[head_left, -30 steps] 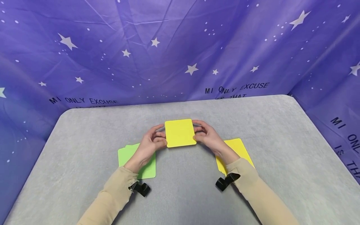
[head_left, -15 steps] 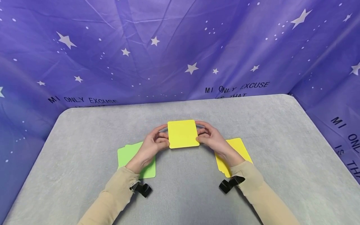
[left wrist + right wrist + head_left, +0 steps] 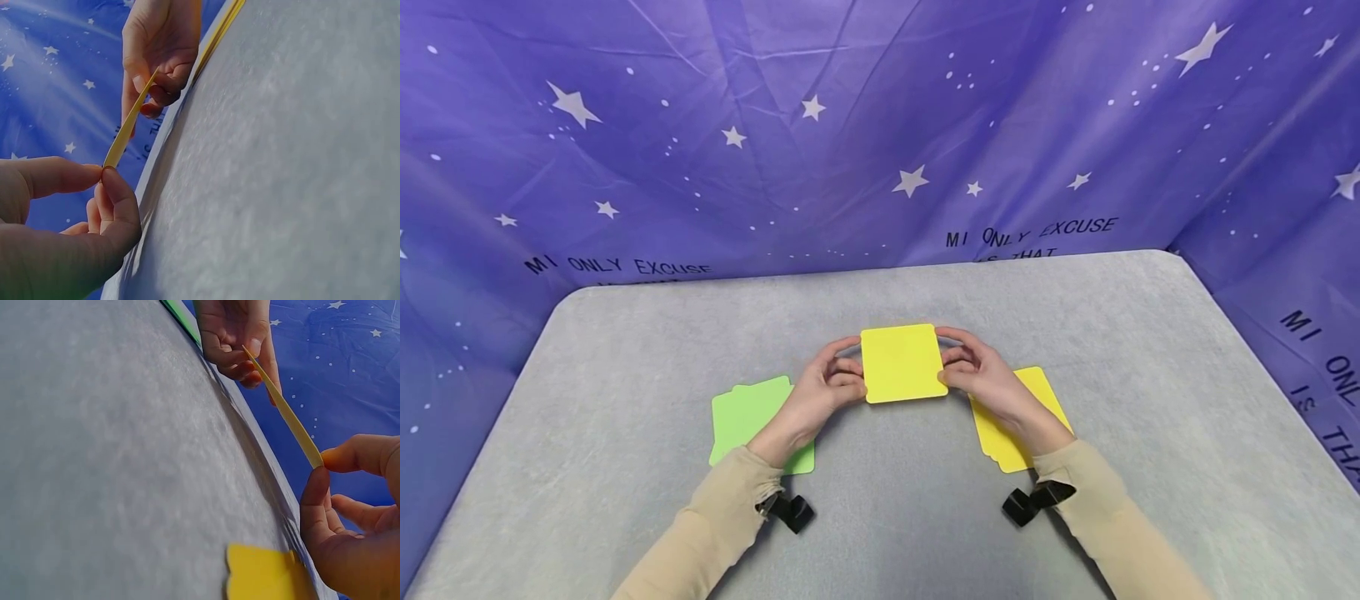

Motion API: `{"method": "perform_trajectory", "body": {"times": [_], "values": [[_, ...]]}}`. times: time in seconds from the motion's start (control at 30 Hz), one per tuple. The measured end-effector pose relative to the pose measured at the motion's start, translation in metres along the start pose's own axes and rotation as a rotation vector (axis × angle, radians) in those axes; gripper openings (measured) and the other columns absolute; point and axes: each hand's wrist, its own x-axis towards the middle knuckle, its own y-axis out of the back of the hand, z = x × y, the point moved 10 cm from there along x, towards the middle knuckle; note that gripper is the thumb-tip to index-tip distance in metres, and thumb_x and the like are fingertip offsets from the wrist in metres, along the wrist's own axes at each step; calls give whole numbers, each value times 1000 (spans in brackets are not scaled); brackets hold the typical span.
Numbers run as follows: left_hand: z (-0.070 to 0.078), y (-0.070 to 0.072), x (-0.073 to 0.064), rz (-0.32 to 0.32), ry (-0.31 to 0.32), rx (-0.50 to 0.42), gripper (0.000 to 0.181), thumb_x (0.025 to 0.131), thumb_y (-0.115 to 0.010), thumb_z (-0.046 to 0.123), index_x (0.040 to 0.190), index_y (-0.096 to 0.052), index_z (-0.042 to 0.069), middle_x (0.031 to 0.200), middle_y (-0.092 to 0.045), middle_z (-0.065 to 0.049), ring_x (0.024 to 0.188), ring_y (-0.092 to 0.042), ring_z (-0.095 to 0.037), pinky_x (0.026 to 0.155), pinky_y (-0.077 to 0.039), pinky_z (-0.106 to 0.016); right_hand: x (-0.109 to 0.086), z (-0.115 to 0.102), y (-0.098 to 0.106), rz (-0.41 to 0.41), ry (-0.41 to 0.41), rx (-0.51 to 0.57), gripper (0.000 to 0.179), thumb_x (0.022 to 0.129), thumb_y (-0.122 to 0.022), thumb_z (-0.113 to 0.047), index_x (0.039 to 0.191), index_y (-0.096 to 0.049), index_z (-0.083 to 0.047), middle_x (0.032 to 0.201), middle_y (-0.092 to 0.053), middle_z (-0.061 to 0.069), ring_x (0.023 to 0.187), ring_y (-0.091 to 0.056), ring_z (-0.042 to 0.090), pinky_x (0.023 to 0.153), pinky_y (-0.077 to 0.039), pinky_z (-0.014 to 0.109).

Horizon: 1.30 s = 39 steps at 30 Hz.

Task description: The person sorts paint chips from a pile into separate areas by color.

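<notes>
Between both hands, above the middle of the table, is a square yellow card [image 3: 904, 364] with rounded corners. My left hand [image 3: 820, 393] pinches its left edge between thumb and fingers. On the opposite edge, my right hand [image 3: 991, 381] pinches it the same way. Both wrist views show the yellow card [image 3: 128, 128] nearly edge-on, raised off the table. Under the left wrist lies a pile of green cards [image 3: 747, 412], partly covered by the arm. A pile of yellow cards [image 3: 1043, 393] lies under the right wrist, also partly hidden.
The grey table [image 3: 895, 517] has a rounded far edge. A purple curtain [image 3: 850, 150] with white stars and black lettering hangs behind and beside it. Black straps with small black devices [image 3: 801, 512] sit on both wrists.
Both hands have shifted a little to the right and slightly nearer, carrying the yellow card along. More of the green pile now shows. Neither hand has let go.
</notes>
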Motion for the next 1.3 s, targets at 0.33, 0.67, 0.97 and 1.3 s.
{"method": "perform_trajectory", "body": {"times": [0.33, 0.67, 0.97, 1.3], "values": [[-3, -14, 0, -24, 17, -12, 74, 79, -59, -20, 146, -35, 5, 102, -53, -12, 85, -61, -15, 76, -53, -27, -10, -3, 10, -17, 7, -63, 67, 87, -59, 8, 147, -31, 0, 106, -49, 14, 81, -51, 10, 73, -47, 20], [-5, -36, 5, -67, 15, -50, 73, 80, -58, -19, 145, -35, 5, 100, -52, -10, 84, -60, -13, 76, -53, -27, -23, -3, 29, 18, -1, -102, 67, 88, -59, 9, 147, -30, 1, 110, -50, 18, 85, -54, 11, 73, -48, 20], [-9, -58, 7, -99, 6, -53, 71, 81, -58, -20, 144, -35, 3, 100, -52, -11, 84, -60, -15, 76, -53, -27, -38, 1, 46, 37, -11, -135, 65, 90, -61, 3, 147, -30, 0, 114, -48, 21, 88, -56, 13, 74, -48, 21], [-15, -80, 9, -121, 32, -59, 71, 80, -59, -19, 143, -36, 5, 99, -51, -10, 84, -59, -15, 77, -53, -28, -53, 6, 64, 69, -17, -154, 65, 90, -62, 1, 147, -31, 1, 114, -49, 18, 87, -58, 12, 72, -50, 22]]}}
